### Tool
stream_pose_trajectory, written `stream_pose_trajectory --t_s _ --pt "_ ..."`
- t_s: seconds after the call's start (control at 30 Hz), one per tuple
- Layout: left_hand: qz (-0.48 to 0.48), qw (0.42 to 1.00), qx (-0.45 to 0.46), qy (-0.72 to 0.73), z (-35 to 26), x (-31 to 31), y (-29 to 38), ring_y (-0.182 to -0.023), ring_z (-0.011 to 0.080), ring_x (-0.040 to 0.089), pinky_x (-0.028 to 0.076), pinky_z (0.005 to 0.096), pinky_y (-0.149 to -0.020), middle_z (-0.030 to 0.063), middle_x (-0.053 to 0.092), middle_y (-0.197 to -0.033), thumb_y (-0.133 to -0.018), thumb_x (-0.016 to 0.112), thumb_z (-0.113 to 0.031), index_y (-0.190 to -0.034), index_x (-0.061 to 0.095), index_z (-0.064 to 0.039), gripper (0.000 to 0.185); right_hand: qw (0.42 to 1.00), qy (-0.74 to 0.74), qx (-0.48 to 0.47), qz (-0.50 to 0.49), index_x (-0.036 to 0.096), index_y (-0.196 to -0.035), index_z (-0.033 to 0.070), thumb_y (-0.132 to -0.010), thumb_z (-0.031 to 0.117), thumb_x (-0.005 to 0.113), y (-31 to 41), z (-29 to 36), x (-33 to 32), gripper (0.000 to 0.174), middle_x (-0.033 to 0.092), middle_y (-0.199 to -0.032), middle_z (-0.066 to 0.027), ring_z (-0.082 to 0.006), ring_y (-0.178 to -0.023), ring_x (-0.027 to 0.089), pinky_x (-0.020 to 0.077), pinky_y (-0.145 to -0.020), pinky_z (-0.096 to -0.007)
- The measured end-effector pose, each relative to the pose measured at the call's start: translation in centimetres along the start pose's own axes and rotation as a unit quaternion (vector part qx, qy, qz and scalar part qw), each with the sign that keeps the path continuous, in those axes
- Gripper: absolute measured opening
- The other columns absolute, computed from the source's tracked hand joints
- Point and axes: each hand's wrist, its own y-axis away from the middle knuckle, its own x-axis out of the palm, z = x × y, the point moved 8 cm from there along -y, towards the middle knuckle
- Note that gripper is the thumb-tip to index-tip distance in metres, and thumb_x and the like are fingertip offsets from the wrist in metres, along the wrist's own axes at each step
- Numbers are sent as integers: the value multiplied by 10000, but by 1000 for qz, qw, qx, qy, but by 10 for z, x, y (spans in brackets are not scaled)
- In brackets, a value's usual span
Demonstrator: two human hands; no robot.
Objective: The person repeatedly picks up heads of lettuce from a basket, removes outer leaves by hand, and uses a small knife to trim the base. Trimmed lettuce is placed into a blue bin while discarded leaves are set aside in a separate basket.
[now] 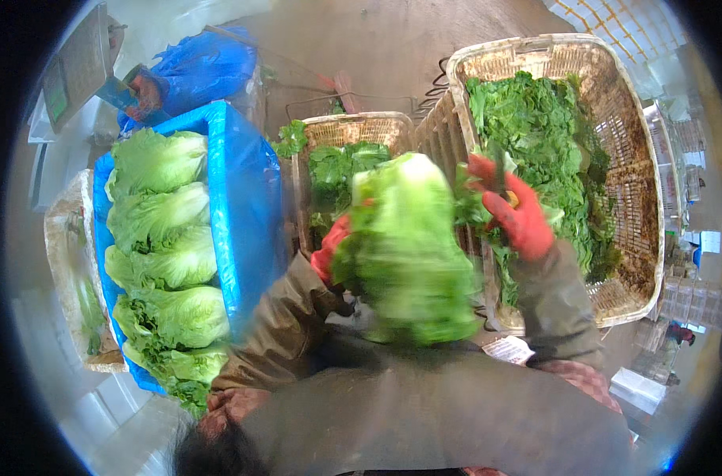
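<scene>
My left hand point(330, 250), in a red glove, grips a large head of leafy lettuce point(405, 238) from its left side. The head is blurred, with its pale base at the top and its leaf tips towards my apron. To the right, my right hand point(518, 217), also red-gloved, has its fingers around a narrow dark tool point(499, 166), perhaps a knife. Loose green leaves point(469, 199) are beside those fingers; whether they are held or falling cannot be told. The right hand is over the near side of a large dirty plastic basket point(632, 196) holding loose leaves point(527, 137).
On the left, a box lined with blue plastic point(218, 196) holds several lettuce heads point(164, 262) in a row. Behind my hands is a smaller basket point(361, 122) with leaves. A foam box point(69, 232) stands far left. Another person's hand point(144, 95) is at upper left, near blue plastic sheeting point(209, 68).
</scene>
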Motion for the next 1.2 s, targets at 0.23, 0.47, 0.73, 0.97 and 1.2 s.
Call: stream_pose_trajectory --t_s 0.23,0.47,0.73,0.97,1.2 --pt "-55 726 198 -656 -109 93 -27 -888 150 674 530 295 -823 81 733 -1017 -945 685 -253 -1170 663 7 344 843 -459 253 124 529 -1394 33 -942 325 670 19 -112 108 556 638 -1255 -170 -238 -1141 611 506 -961 -393" --pt "-39 621 -12 -783 -71 129 -30 -861 279 669 508 372 -791 174 702 -904 -918 685 -395 -981 726 -13 390 848 -466 229 107 526 -1391 29 -945 333 668 15 -98 98 558 647 -1240 -161 -245 -1112 628 521 -945 -403" --pt "31 716 -45 -696 -86 83 -28 -714 123 632 495 329 -651 72 717 -806 -937 627 -379 -949 726 -5 387 847 -477 222 79 524 -1388 24 -949 342 667 13 -86 105 561 658 -1223 -152 -252 -1080 649 537 -925 -415" --pt "-109 784 -9 -611 -137 51 -24 -1284 286 522 438 363 -1047 203 513 -1429 -899 649 -565 -1579 212 -156 906 933 -331 87 -113 521 -1385 20 -952 349 666 -2 -3 54 563 668 -1208 -144 -258 -1052 667 552 -908 -425" --pt "17 983 29 -181 -12 -2 -13 -1210 242 579 474 426 -1034 107 576 -1349 -906 720 -328 -1474 402 -71 699 979 -75 151 -111 653 -1175 70 -940 221 639 13 88 1 280 712 -1122 -54 -131 -954 679 506 -609 -241"
